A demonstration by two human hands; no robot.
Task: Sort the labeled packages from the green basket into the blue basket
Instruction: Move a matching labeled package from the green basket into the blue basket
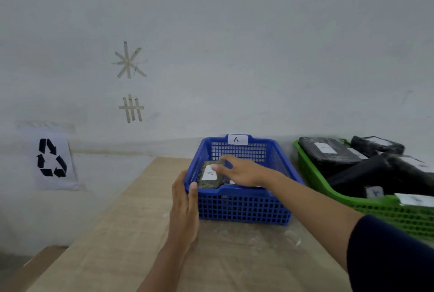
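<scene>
The blue basket point(244, 208) with an "A" tag on its back rim stands on the wooden table. A mottled dark package point(203, 182) with a white "A" label lies inside it at the left. My right hand point(244, 170) reaches into the basket palm down, its straight fingers and thumb resting on that package. My left hand point(183, 207) holds the basket's front left corner, thumb on the front rim and fingers along the left side. The green basket point(387, 211) at the right holds several black wrapped packages point(328, 153) with white labels.
The wooden table point(131, 244) runs from the wall toward me, its left edge dropping off beside a lower board. A white sheet with a recycling sign point(52, 159) and tape marks hang on the wall behind.
</scene>
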